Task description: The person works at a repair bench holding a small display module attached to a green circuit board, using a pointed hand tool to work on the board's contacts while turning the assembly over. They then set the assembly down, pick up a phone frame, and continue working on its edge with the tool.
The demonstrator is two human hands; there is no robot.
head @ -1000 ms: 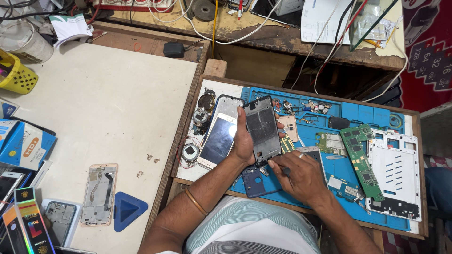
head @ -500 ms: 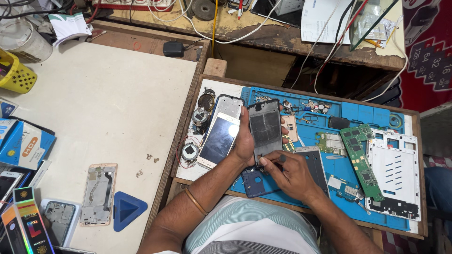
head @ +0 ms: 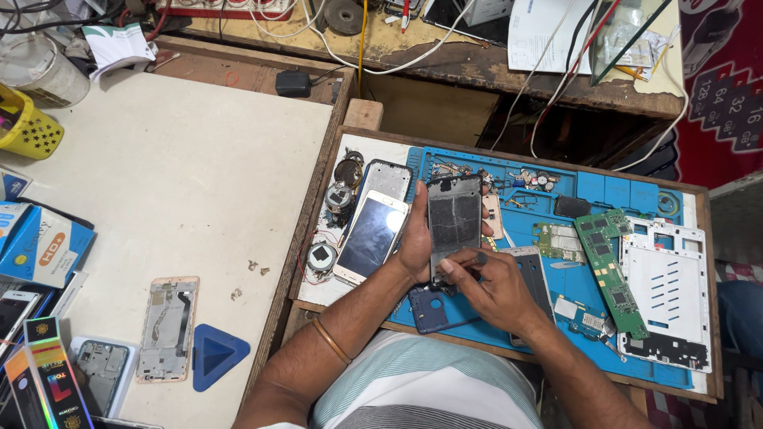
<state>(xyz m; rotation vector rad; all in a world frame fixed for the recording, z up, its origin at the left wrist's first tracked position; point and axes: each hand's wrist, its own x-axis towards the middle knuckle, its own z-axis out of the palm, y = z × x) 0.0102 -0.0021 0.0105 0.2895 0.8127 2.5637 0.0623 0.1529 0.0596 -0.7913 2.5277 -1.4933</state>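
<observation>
My left hand [head: 415, 242] is gripping a dark phone frame [head: 455, 222] by its left edge, holding it upright over the blue repair mat [head: 604, 191], fingers curling around the far side. My right hand [head: 493, 290] is closing narrowly on the frame's bottom edge, fingertips [head: 449, 266] pinching there; whether a small tool is sitting between them I cannot tell. A brass-coloured bangle [head: 330, 340] is circling my left forearm.

Just left of the frame, a white-and-gold smartphone [head: 370, 237] is lying face up, overlapping a dark-rimmed back shell [head: 387, 176]. Under my right hand, a grey phone chassis [head: 531, 270] is resting on the mat, and a dark blue back cover [head: 429, 308] is lying near the mat's front edge. To the right, a green circuit board [head: 606, 258] is leaning across a large white tablet frame [head: 666, 290].

On the pale counter [head: 175, 175] at my left, well apart from the work, I am seeing a gold phone midframe [head: 167, 327] beside a blue triangular opening pick [head: 213, 355], a yellow basket [head: 28, 131] and a blue carton [head: 36, 246].
</observation>
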